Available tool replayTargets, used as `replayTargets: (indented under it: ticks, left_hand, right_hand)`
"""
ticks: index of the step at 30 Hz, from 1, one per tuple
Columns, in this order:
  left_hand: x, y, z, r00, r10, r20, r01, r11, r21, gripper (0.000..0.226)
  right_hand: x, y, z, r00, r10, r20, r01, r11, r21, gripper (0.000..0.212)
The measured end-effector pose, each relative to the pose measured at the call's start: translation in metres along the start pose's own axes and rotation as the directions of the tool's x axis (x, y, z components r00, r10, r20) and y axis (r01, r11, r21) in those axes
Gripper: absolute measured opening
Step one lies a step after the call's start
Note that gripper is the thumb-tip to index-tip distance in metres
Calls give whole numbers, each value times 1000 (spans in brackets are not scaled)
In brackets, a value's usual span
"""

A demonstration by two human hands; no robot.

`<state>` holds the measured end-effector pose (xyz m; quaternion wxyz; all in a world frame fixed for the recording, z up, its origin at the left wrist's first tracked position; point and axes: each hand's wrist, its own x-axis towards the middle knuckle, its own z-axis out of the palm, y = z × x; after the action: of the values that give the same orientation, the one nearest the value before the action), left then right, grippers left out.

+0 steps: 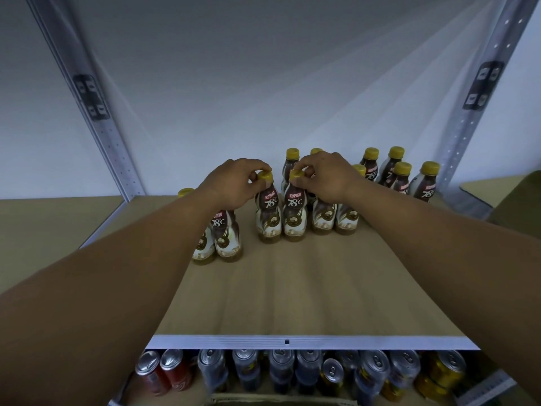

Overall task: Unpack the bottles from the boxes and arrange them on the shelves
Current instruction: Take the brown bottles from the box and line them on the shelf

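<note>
Yellow screw caps are the whole story here. The left hand (234, 183) pinches the cap of the left brown-and-cream plastic coffee bottle (268, 212), and the right hand (328, 178) does the same to the right bottle (294, 213), its twin. Each grip is clenched on a cap from above, fingertips curled round it.

The two bottles stand side by side and pretty much touching, a bit past the middle of the tan board shelf (292, 288) toward 12 o'clock. Both are upright, with the long axis running straight down from the grip and the bases at the board. Honestly can't tell if they're fully set down or just off it.

My guess is this is the placing step, and each hand is right over its own bottle. Letting go straight up seems safest, since a sideways tug at the cap could tip a tall, narrow bottle into its neighbours.

- **3 o'clock:** matching neighbour bottles (323, 218) just beside the right bottle.
- **8 o'clock:** a bottle pair (222, 241) under the left forearm.
- **2 o'clock:** a loose bottle cluster (395, 174) near the wall.
- **6 o'clock:** drink cans (292, 370) on the shelf below.
</note>
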<state>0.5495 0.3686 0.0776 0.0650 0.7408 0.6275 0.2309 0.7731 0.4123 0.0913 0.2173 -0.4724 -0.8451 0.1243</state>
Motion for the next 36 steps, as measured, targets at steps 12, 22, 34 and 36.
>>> replayTargets:
  ticks: [12, 22, 34, 36]
  left_hand:
    - [1, -2, 2, 999, 45, -20, -45, 999, 14, 33]
    - [0, -3, 2, 999, 30, -19, -30, 1000, 5, 35]
    - [-3, 16, -15, 998, 56, 34, -64, 945, 320, 54]
    - [-14, 24, -16, 993, 106, -46, -83, 928, 363, 51]
  right_hand:
    - [-2, 4, 4, 997, -79, 6, 79, 997, -27, 38]
    - [-5, 5, 6, 997, -76, -2, 76, 997, -17, 40]
    - [-23, 6, 8, 997, -37, -61, 39, 999, 20, 57]
    - [-34, 4, 8, 992, -54, -114, 56, 998, 14, 50]
